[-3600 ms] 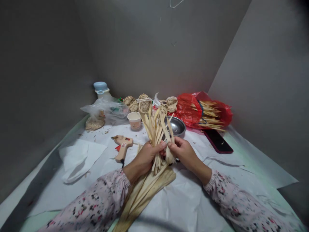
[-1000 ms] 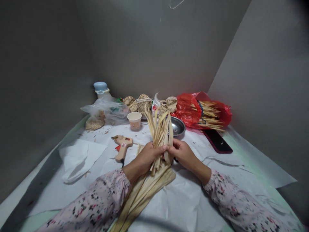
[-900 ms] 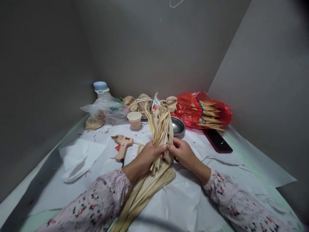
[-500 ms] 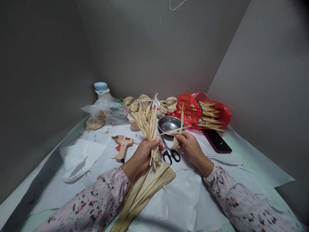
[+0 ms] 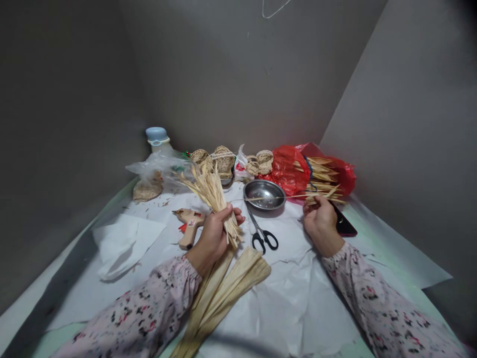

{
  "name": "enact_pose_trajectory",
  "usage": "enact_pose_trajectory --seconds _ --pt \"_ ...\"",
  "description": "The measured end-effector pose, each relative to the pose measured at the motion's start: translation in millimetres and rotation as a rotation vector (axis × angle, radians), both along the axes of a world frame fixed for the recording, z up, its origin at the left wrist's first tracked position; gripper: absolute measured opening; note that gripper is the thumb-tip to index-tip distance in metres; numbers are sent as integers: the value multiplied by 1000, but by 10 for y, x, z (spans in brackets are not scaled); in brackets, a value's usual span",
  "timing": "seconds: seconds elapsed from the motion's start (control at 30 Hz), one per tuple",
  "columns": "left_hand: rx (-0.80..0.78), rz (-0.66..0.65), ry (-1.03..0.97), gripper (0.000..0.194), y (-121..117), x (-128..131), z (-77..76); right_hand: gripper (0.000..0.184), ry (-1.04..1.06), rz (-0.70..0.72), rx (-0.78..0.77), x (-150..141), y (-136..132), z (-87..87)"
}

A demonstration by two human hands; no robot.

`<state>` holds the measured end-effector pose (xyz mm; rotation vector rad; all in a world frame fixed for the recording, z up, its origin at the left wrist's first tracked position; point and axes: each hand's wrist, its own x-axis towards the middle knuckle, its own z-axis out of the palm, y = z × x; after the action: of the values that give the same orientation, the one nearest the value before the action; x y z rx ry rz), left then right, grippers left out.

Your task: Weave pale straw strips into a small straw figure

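Note:
My left hand [image 5: 214, 233] is closed around a bundle of dry, straw-coloured leaf strips [image 5: 208, 191], their split ends fanning up and to the left. A thin dry leaf strip [image 5: 293, 196] stretches sideways from near the left hand, over the metal bowl [image 5: 264, 204], to my right hand [image 5: 321, 221]. The right fingers are curled shut on that strip, beside the phone [image 5: 346, 227]. Between the hands, black-handled scissors [image 5: 263, 233] lie on white paper. Wider dried leaves [image 5: 238, 278] rest below the left hand.
A glue gun [image 5: 192, 226] lies left of the left hand. Behind stand woven straw pieces [image 5: 222, 161], a clear plastic bag [image 5: 160, 164] and a blue-lidded bottle [image 5: 156, 136]. At back right, a red plastic bag [image 5: 288, 171] holds dried leaves. Crumpled white paper [image 5: 119, 243] lies at left.
My right hand has moved right, away from the left, drawing the strip out across the bowl. My left hand has shifted slightly left with the bundle, which tilts further left.

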<state>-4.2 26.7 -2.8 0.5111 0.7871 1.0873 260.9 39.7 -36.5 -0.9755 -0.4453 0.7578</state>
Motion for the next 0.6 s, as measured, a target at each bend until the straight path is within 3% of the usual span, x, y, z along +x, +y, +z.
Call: enact_pose_trajectory --seconds 0.1,0.23,0.33,0.4,0.47,0.6 --pt "17 55 -78 11 24 -2 -15 17 84 -61 18 3 -2 15" --pt "36 16 -138 20 43 -7 -33 16 120 19 14 -177 -52 46" --pt "64 -61 -82 23 27 7 -52 17 51 236 -30 -423 -145 71" --pt "89 -133 -5 24 -1 27 -74 20 -113 524 -89 -596 -232 91" --pt "134 -203 76 28 -36 46 -100 22 -246 715 -137 -744 -321 109" --pt "220 -300 228 31 -92 60 -148 28 -435 896 -110 -916 -441 130"
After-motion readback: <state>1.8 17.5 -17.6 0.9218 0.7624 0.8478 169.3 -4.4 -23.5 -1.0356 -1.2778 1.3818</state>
